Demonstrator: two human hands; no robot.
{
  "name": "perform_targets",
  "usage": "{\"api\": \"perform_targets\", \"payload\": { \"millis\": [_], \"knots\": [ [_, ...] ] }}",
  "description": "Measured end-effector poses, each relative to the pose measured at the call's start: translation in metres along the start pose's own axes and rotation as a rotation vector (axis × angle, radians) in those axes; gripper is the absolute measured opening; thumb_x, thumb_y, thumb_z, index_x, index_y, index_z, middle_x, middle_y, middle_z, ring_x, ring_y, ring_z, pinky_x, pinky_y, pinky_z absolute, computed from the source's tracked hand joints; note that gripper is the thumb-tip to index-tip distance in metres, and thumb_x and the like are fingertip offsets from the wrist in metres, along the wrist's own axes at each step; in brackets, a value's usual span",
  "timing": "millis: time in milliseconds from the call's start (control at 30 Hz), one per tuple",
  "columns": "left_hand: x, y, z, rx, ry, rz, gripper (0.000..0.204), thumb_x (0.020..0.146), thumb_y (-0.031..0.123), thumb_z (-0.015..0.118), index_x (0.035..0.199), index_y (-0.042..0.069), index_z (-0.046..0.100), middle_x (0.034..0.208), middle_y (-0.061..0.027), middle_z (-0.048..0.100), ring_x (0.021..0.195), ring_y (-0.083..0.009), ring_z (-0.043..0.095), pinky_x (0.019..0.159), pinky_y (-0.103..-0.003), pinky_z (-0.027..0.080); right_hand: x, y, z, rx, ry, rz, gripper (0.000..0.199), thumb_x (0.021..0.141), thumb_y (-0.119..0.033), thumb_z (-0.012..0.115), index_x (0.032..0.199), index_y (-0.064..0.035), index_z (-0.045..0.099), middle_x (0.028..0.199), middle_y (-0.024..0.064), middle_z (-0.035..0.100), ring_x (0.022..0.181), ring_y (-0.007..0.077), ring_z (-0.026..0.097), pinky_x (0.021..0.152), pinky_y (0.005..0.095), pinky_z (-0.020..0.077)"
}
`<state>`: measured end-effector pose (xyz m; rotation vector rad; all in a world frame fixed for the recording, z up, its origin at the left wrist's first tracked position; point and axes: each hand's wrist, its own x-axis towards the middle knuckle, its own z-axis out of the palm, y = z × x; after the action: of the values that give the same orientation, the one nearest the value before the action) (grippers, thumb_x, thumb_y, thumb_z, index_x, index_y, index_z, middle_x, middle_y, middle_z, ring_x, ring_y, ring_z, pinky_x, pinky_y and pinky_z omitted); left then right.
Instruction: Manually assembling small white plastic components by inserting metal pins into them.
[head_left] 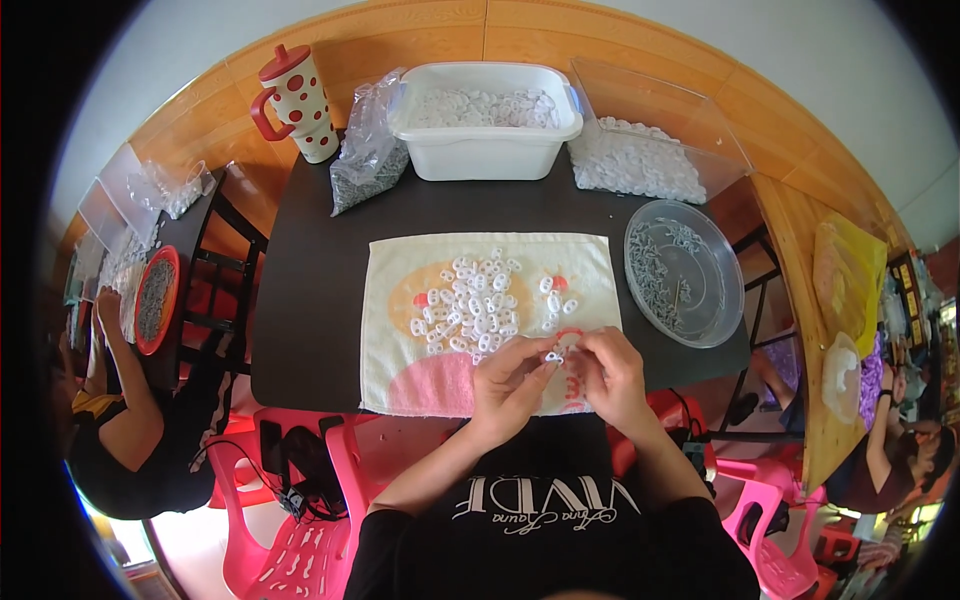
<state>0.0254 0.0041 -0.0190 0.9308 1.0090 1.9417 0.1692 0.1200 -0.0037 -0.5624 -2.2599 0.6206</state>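
A: What could go wrong here?

B: Both hands meet over the near edge of the cloth (pixel 480 320), which is cream with a pink patch. The left hand (pixel 510 385) and right hand (pixel 610 375) pinch one small white plastic piece (pixel 553 356) between their fingertips, fingers nearly closed on it. It sits just past the table's (pixel 310 300) near edge. I judge that a slip would drop it into the lap or onto the floor among the pink stools (pixel 290 550).

A: Anything else?

B: The loose pile of white pieces (pixel 468 305) lies just beyond the left hand. A sweeping wrist could scatter it off the cloth. The cloth could also drag if a forearm catches its near hem.

A: And the containers, biggest first?

B: Far and centre, a white plastic tub (pixel 485 140) holds a layer of white pieces. Right of it, a clear tray (pixel 680 110) is heaped with more of the same. Nearer on the right, a round clear dish (pixel 725 290) holds a thin scatter of small pieces and overhangs the table edge, so a knock could tip it.

A: On the left?

B: A clear bag (pixel 368 150) of small grey bits leans by the tub. Beside it stands a white mug with red dots (pixel 297 100), lid on, contents hidden.
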Motion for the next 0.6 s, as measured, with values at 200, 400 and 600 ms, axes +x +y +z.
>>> {"api": "perform_targets", "payload": {
  "millis": [200, 400, 600],
  "knots": [
    [-0.001, 0.001, -0.002, 0.015, -0.036, 0.001, 0.035, 0.091, -0.012, 0.061, 0.125, -0.003, 0.063, 0.102, -0.0053, 0.061, 0.071, -0.0048, 0.057, 0.058, -0.019, 0.044, 0.018, -0.024, -0.015, 0.779, 0.022, 0.391, 0.008, 0.096, 0.005, 0.058, 0.102, 0.0059, 0.063, 0.093, 0.0036, 0.062, 0.086, 0.0077, 0.058, 0.08, 0.0233, 0.0454],
    [0.001, 0.003, 0.0, 0.009, -0.039, 0.016, 0.035, 0.091, -0.011, 0.061, 0.126, -0.002, 0.064, 0.099, -0.0041, 0.06, 0.069, -0.0046, 0.057, 0.055, -0.019, 0.044, 0.02, -0.03, -0.006, 0.798, -0.047, 0.335, 0.009, 0.098, 0.003, 0.058, 0.106, 0.0061, 0.062, 0.095, 0.0031, 0.062, 0.088, 0.0067, 0.06, 0.079, 0.0216, 0.0478],
    [0.0, -0.001, -0.002, 0.04, -0.051, 0.055, 0.035, 0.091, -0.011, 0.061, 0.125, -0.002, 0.064, 0.098, -0.0038, 0.06, 0.066, -0.0045, 0.056, 0.054, -0.019, 0.044, 0.019, -0.027, -0.003, 0.672, -0.074, 0.247, 0.01, 0.096, 0.006, 0.058, 0.104, 0.0057, 0.064, 0.093, 0.0056, 0.061, 0.083, 0.0089, 0.059, 0.075, 0.0226, 0.0468]
  ]
}}
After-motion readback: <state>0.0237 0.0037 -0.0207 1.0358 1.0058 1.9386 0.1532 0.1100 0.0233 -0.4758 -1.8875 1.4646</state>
